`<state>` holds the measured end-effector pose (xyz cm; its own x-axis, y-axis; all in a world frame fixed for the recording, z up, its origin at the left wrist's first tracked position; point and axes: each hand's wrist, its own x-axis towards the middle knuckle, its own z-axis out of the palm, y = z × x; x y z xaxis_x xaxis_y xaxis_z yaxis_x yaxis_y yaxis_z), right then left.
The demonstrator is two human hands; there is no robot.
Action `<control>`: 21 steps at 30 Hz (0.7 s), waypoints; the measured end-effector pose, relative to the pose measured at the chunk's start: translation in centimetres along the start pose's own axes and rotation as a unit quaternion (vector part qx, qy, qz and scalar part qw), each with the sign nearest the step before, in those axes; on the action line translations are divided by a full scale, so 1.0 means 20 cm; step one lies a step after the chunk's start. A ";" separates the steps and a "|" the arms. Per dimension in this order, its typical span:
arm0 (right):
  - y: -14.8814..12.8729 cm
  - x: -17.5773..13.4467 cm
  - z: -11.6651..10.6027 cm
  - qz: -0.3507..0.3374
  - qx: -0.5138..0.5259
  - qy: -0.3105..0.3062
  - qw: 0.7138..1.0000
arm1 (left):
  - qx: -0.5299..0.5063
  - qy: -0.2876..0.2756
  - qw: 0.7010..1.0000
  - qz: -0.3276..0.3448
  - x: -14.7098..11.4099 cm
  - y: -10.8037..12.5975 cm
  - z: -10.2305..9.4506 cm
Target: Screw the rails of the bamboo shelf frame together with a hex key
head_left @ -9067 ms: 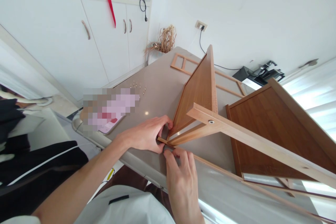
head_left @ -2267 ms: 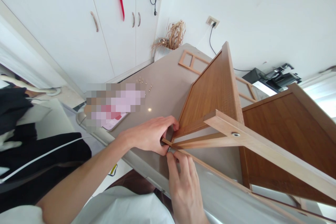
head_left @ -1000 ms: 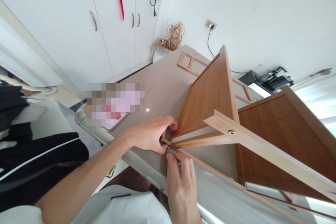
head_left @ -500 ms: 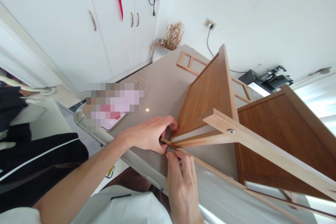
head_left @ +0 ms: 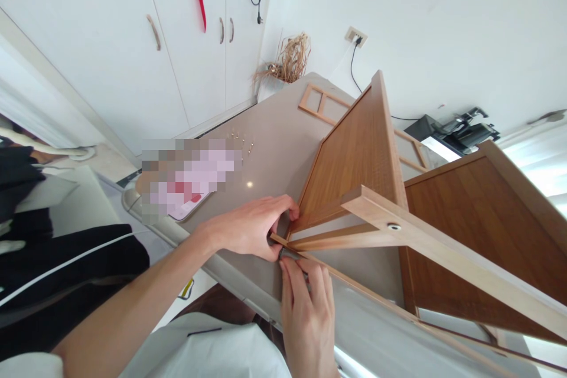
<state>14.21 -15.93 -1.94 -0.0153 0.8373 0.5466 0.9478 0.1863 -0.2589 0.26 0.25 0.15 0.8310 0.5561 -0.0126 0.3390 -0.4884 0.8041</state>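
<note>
My left hand (head_left: 250,227) is closed around the near corner of a wooden folding frame (head_left: 376,142), its thumb and fingers on either side of a thin wooden end piece (head_left: 278,238). Just below that corner, my right hand (head_left: 308,301) pinches a slim grey metal piece (head_left: 290,255) against the joint. Its exact kind is partly hidden by my fingers. A crossing wooden leg (head_left: 443,248) with a metal bolt (head_left: 393,227) slants away to the right. Beyond it stands a second wooden panel (head_left: 482,224).
The frame rests on a grey-beige table (head_left: 266,142). Several small metal screws (head_left: 243,140) lie near its far left edge, by a phone (head_left: 195,204) that is partly blurred out. A slatted wooden piece (head_left: 321,103) lies toward the back, near dried plants (head_left: 295,59).
My right fingers have shifted slightly down and away from the corner, and more of the grey metal piece shows. My left hand keeps its hold.
</note>
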 end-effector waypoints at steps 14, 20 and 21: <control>0.00 -0.02 -0.01 0.032 0.016 -0.025 0.999 | -0.005 0.003 1.000 -0.005 0.00 0.01 0.00; 0.00 -0.04 -0.02 0.010 -0.003 -0.017 1.000 | 0.006 0.012 1.000 -0.017 0.00 0.01 0.01; 0.01 -0.04 -0.02 0.007 -0.008 -0.014 1.000 | 0.003 0.009 1.000 -0.017 0.00 0.00 0.01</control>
<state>14.49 -16.77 -2.02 -0.0112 0.8537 0.5207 0.9528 0.1670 -0.2534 0.34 0.13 0.15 0.8108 0.5846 -0.0285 0.3693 -0.4733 0.7998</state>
